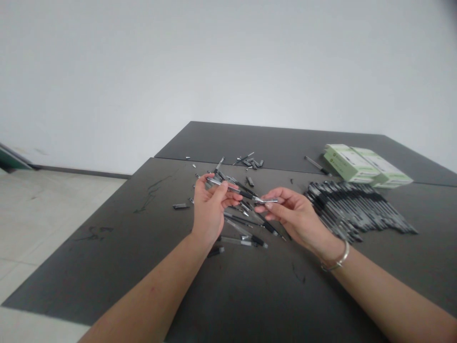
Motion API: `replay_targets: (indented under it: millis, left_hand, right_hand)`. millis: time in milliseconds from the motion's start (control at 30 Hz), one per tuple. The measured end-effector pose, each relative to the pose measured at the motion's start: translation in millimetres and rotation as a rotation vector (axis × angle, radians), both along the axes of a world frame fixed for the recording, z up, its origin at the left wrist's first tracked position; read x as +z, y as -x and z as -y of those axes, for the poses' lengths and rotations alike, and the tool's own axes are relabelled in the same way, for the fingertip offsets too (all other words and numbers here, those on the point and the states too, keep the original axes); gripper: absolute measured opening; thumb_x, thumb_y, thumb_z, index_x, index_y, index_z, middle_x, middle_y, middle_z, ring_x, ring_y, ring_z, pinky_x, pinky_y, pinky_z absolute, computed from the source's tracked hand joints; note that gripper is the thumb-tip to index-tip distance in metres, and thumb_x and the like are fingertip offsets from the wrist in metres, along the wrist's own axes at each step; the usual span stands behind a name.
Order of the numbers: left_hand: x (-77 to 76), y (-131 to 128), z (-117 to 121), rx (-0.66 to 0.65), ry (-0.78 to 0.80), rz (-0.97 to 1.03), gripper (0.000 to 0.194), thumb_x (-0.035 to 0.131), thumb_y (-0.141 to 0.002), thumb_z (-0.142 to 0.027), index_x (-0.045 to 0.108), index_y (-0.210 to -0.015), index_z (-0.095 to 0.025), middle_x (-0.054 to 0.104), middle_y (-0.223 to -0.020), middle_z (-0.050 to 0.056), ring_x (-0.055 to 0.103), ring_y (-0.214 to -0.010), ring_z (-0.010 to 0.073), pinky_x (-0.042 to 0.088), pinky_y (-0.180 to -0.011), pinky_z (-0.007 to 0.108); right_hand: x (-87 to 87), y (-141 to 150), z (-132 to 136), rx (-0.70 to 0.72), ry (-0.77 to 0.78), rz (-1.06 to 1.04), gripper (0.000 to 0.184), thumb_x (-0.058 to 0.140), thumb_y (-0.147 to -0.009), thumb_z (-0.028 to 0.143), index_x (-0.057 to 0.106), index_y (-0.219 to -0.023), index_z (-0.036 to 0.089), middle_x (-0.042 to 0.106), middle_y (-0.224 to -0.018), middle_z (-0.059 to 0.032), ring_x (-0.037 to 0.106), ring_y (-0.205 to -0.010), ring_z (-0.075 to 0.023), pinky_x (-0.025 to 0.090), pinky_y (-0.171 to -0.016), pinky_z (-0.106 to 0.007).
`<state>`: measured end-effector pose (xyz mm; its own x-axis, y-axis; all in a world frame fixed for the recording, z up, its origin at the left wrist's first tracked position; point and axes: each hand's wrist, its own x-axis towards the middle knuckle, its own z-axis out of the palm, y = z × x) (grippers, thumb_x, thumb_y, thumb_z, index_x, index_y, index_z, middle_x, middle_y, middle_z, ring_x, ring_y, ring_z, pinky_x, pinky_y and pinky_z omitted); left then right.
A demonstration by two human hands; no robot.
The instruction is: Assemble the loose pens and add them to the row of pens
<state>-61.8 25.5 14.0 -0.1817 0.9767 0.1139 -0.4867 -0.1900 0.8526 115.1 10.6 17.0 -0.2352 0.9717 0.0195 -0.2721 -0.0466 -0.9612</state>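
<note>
My left hand is closed around a black and clear pen barrel, which points to the right. My right hand pinches a small pen part at the barrel's tip, and the two pieces meet between my hands. Both hands hover above a dark grey table. Loose pens lie scattered under them.
A large heap of black pens lies at the right. Two green and white boxes stand behind it. Small pen parts are strewn at the back, and one cap lies left. The table's left edge drops to a tiled floor.
</note>
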Motion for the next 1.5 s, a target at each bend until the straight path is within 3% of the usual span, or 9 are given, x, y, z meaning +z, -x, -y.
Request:
replay_targets:
  millis: [300, 633, 967, 1267, 1500]
  left_hand:
    - [-1.9, -1.9, 1.2, -0.051, 0.018, -0.018, 0.033, 0.062, -0.081, -0.022, 0.039, -0.104, -0.022, 0.07, -0.076, 0.002, 0.067, -0.058, 0.0135, 0.053, -0.052, 0.021]
    - [-6.0, -2.7, 0.0, -0.11, 0.032, -0.049, 0.035, 0.062, -0.082, -0.028, 0.035, -0.103, -0.024, 0.067, -0.074, 0.0, 0.067, -0.057, 0.0148, 0.052, -0.048, 0.022]
    - [-12.3, -2.9, -0.1, -0.171, 0.034, -0.07, 0.041, 0.065, -0.08, -0.033, 0.032, -0.104, -0.027, 0.062, -0.07, -0.004, 0.067, -0.055, 0.0163, 0.052, -0.046, 0.022]
    - [-9.0, -2.4, 0.6, -0.162, 0.025, -0.105, 0.046, 0.066, -0.079, -0.037, 0.033, -0.11, -0.027, 0.063, -0.07, -0.003, 0.063, -0.049, 0.0141, 0.052, -0.045, 0.023]
    - [-12.5, -3.9, 0.6, -0.255, 0.083, -0.152, 0.032, 0.059, -0.083, -0.043, 0.041, -0.1, -0.021, 0.064, -0.066, 0.0, 0.06, -0.044, 0.0131, 0.048, -0.04, 0.022]
  right_hand:
    - [1.2, 3.0, 2.6, -0.045, -0.09, 0.209, 0.023, 0.073, -0.076, 0.033, 0.058, -0.087, 0.018, 0.071, -0.071, -0.0024, 0.068, -0.061, -0.0126, 0.052, -0.053, -0.02]
    - [0.1, 5.1, 6.2, -0.043, -0.111, 0.269, 0.023, 0.071, -0.078, 0.034, 0.055, -0.084, 0.018, 0.07, -0.068, -0.0015, 0.067, -0.058, -0.0128, 0.049, -0.049, -0.021]
    - [1.7, 5.6, 7.9, -0.046, -0.062, 0.273, 0.027, 0.073, -0.075, 0.037, 0.054, -0.081, 0.018, 0.067, -0.061, -0.0004, 0.064, -0.051, -0.0123, 0.047, -0.046, -0.021]
    - [0.4, 4.4, 5.7, -0.026, -0.062, 0.223, 0.028, 0.072, -0.076, 0.037, 0.053, -0.083, 0.018, 0.067, -0.062, 0.0003, 0.065, -0.053, -0.0128, 0.047, -0.046, -0.021]
    - [3.6, 3.1, 5.1, -0.09, -0.088, 0.15, 0.027, 0.072, -0.076, 0.034, 0.057, -0.093, 0.019, 0.068, -0.067, -0.0002, 0.064, -0.052, -0.0128, 0.049, -0.047, -0.023]
